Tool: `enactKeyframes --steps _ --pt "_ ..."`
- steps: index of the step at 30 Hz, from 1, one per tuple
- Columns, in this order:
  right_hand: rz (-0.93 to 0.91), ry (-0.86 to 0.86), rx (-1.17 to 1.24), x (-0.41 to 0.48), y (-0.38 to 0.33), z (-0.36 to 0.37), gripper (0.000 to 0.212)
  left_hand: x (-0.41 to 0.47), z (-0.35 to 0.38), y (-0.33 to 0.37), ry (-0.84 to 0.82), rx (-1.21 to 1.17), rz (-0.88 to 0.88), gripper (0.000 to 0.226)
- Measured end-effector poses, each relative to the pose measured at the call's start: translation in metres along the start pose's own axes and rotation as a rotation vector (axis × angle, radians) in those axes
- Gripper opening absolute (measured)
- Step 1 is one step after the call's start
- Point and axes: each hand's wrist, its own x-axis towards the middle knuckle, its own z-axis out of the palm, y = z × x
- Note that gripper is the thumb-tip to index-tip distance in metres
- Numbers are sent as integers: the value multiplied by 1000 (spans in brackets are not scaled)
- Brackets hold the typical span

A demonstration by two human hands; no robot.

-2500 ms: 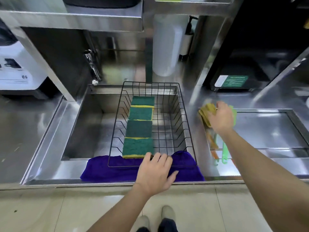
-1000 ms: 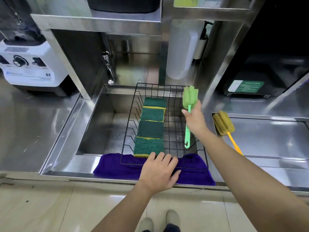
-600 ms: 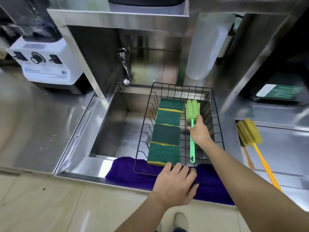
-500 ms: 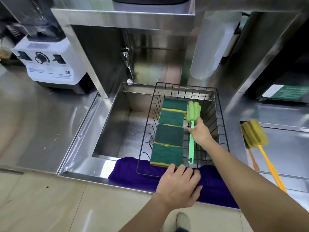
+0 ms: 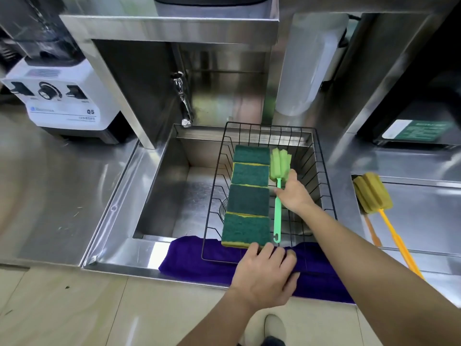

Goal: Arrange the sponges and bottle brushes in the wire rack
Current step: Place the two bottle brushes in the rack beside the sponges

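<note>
A black wire rack (image 5: 323, 176) sits over the sink. Several green scouring sponges (image 5: 249, 199) lie in a row down its middle. A green bottle brush (image 5: 277, 221) lies in the rack just right of the sponges, foam head toward the back. My right hand (image 5: 294, 194) pinches its handle just below the head. My left hand (image 5: 265, 273) rests over the rack's front rim, fingers curled on the wire. A yellow bottle brush (image 5: 373, 196) with an orange handle lies on the counter to the right, outside the rack.
A purple cloth (image 5: 189, 260) lies under the rack's front edge on the sink rim. A faucet (image 5: 183, 103) hangs at the sink's back left. A white blender base (image 5: 62, 101) stands on the left counter. A white bottle (image 5: 304, 71) stands behind the rack.
My right hand took the green brush from the right counter, carried it left and lowered it into the rack beside the sponges. My left hand stayed on the rack's front rim.
</note>
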Motion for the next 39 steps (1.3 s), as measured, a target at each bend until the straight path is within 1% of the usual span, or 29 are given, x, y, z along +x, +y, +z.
enactKeyframes --steps 4,7,10,13,16,18,20,23,25,27,30,32,33,37,39 --pt "-89 82 13 -14 -6 -23 37 1 -3 0 -2 -4 1 32" --pt "-121 158 46 -28 -7 -48 32 1 -2 0 -19 -28 -10 30" --pt "-125 253 -4 -42 2 -74 32 1 -2 -1 -42 -32 -16 29" --pt "-55 327 -45 -55 27 -98 30 3 -4 1 -67 -24 -39 31" --pt "72 421 -71 -69 59 -115 29 10 -9 7 -117 -28 -107 38" --pt "166 461 -51 -77 80 -122 34 15 -10 10 -156 -3 -134 42" --pt "259 450 -66 -86 100 -125 37 20 -13 13 -227 27 -139 44" --pt "348 348 -118 -96 126 -124 43 23 -15 13 -299 61 -102 43" --pt "365 277 -120 -100 138 -120 37 23 -14 11 -280 67 -74 40" --pt "343 230 -113 -101 143 -115 26 19 -9 10 -215 50 -66 38" --pt "311 257 -67 -103 136 -115 22 16 -3 9 -134 51 -44 36" --pt "296 288 -38 -100 126 -120 15 15 -2 9 -121 45 -52 35" --pt "286 301 -31 -97 121 -124 15 15 -2 8 -110 44 -53 34" --pt "219 335 68 -86 104 -137 28 14 0 8 -70 26 -48 32" --pt "213 358 113 -84 97 -137 27 13 0 8 -62 15 -47 32"
